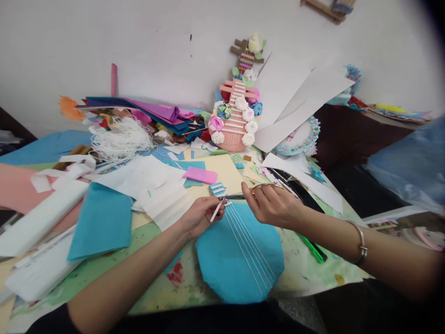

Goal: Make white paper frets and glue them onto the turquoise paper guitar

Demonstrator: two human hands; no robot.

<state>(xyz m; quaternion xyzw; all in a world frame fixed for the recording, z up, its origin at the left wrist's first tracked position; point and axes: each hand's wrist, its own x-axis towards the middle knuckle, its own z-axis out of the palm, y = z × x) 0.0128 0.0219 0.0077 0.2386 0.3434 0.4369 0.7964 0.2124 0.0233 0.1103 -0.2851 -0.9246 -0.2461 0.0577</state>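
Observation:
Pinched in my left hand [204, 216] is a narrow white paper strip [217, 211]. My right hand [271, 203] is closed around the handles of a pair of scissors [234, 197], whose blades point left and reach the strip by my left fingertips. Below both hands lies a blue paper-covered instrument body [239, 250], roughly round with flat edges. White strings [248, 243] run down its face. Just beyond the blades, its small blue head piece [218, 189] carries white crossbars. The instrument's neck is largely hidden behind my hands and the scissors.
A pink flower-decorated paper instrument [232, 125] leans on the wall. White string [120, 141] is heaped at the back left. Folded blue paper [100, 222] and white rolls lie left. A green marker [311, 248] lies near the right edge. Paper scraps cover the table's middle.

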